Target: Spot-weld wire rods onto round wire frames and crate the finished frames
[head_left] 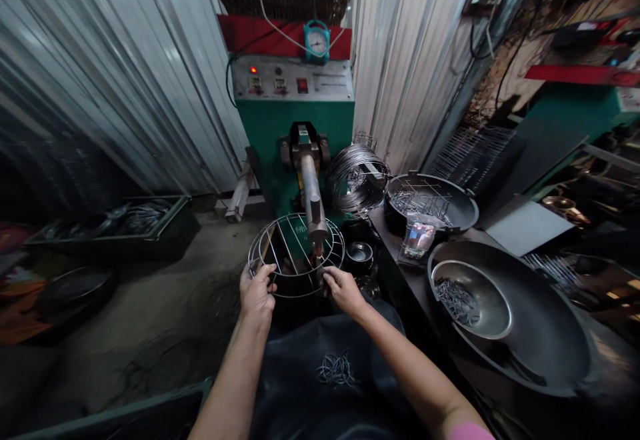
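Observation:
A round wire rack (pixel 287 248), with ring-shaped rims and straight cross bars, is held level under the thick metal arm (pixel 313 193) of a green welding machine (pixel 265 133). My left hand (pixel 257 293) grips its near left rim, thumb on top. At the near right rim, my right hand (pixel 343 287) is closed in a pinch, right beside the arm's tip. Whether a small wire piece is also between those fingers, I cannot tell. Loose bent wire pieces (pixel 337 368) lie in a small heap on the dark apron (pixel 295 373) over my lap.
Right of the machine hangs a wire coil (pixel 357 180). A wide pan (pixel 545 320) bears a metal bowl (pixel 487 293) of small wire pieces; another pan (pixel 463 207) holds bent wires. A plastic bag (pixel 419 237) lies between. At left stands a green bin (pixel 170 223).

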The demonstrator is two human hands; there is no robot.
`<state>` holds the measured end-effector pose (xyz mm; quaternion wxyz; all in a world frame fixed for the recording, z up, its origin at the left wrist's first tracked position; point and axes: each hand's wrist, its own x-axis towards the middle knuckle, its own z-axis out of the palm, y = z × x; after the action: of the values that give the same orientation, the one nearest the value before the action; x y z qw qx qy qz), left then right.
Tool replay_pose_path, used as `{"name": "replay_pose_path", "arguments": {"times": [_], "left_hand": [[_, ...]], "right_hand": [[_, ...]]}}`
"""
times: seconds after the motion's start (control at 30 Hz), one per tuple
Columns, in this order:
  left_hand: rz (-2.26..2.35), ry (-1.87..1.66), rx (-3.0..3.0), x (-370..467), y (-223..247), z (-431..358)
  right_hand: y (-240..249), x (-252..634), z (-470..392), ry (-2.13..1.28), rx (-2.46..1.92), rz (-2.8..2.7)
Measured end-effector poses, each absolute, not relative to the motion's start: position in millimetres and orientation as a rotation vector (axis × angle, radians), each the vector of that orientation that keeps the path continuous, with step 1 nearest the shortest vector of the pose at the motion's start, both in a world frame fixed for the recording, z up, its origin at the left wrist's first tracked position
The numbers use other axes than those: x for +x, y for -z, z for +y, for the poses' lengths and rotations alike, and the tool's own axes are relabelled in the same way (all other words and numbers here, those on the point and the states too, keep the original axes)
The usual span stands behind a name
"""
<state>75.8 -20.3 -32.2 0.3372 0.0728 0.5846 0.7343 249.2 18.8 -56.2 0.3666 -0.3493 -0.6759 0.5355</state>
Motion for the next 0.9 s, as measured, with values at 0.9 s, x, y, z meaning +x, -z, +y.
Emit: {"name": "replay_pose_path", "arguments": {"times": [0.9], "left_hand": [[1.568,-1.802,0.080,71,34,-15]], "right_hand": [[51,261,29,-1.423,-0.982,-1.525]]}}
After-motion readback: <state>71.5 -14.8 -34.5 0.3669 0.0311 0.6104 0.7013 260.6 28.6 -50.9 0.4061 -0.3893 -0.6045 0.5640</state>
